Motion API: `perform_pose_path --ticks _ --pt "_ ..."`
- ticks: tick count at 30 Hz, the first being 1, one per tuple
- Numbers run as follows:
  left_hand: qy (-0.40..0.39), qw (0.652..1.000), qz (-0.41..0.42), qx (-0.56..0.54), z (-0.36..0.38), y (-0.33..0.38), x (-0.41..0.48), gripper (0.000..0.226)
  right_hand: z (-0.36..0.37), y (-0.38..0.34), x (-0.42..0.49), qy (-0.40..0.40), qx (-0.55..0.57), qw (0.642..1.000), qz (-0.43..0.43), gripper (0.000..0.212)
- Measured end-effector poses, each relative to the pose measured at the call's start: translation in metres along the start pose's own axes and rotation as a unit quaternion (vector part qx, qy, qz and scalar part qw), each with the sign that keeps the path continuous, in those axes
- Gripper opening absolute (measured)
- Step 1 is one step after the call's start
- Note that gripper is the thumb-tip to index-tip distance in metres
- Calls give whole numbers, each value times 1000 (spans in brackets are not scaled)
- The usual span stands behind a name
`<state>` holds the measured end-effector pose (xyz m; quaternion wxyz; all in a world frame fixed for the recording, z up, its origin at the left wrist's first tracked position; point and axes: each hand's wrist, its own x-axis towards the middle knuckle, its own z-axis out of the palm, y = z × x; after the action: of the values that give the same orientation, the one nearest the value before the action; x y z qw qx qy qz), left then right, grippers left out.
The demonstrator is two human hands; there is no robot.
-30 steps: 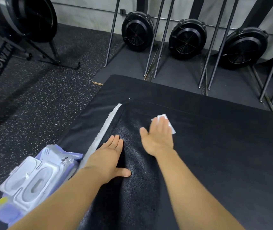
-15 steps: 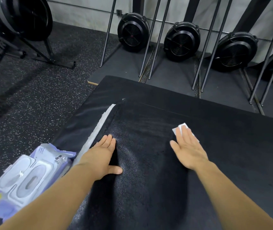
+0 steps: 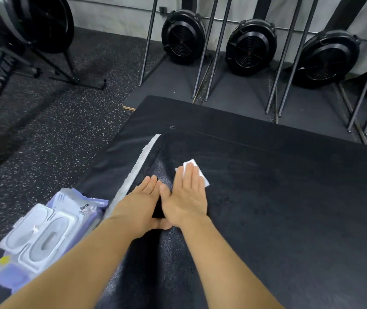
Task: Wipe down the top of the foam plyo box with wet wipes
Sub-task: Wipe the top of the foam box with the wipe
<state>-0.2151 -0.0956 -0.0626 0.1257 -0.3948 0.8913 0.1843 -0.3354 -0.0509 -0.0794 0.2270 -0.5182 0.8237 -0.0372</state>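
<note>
The black foam plyo box fills the lower right of the head view, its textured top shining damp near the middle. My right hand lies flat on the top with straight fingers, pressing a white wet wipe whose corners stick out past the fingertips. My left hand rests flat on the top just to the left, fingers straight, its thumb partly hidden under my right wrist. A torn white strip runs along the left seam of the top panel.
A purple wet wipe pack with white flip lids lies on the box's left edge. Speckled rubber floor spreads to the left. Black fan rowers and several metal rails stand against the far wall.
My right hand has slid the wipe back to the left, from the middle of the top to right beside my left hand. The left hand has stayed in place.
</note>
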Motion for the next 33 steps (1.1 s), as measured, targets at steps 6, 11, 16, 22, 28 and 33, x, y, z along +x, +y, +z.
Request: perform_pose_path --ticks 6,11,16,22,28,33 --pt "-12 1000 -10 5 -3 2 -1 113 -22 32 -8 -4 -9 994 -107 56" --pt "-26 999 -12 25 -7 5 -2 113 -43 105 -37 47 -15 996 -69 41" --pt "-29 999 -15 39 -6 6 -2 111 -50 147 -49 50 15 998 31 44" --pt "37 997 -16 69 2 8 -17 97 -22 88 -36 34 -21 995 90 66" --pt "92 994 10 62 22 8 -58 83 -1 1 -29 -33 -24 999 -28 67" --pt "73 992 3 105 20 1 -69 77 -15 18 -29 -62 -23 993 -94 60"
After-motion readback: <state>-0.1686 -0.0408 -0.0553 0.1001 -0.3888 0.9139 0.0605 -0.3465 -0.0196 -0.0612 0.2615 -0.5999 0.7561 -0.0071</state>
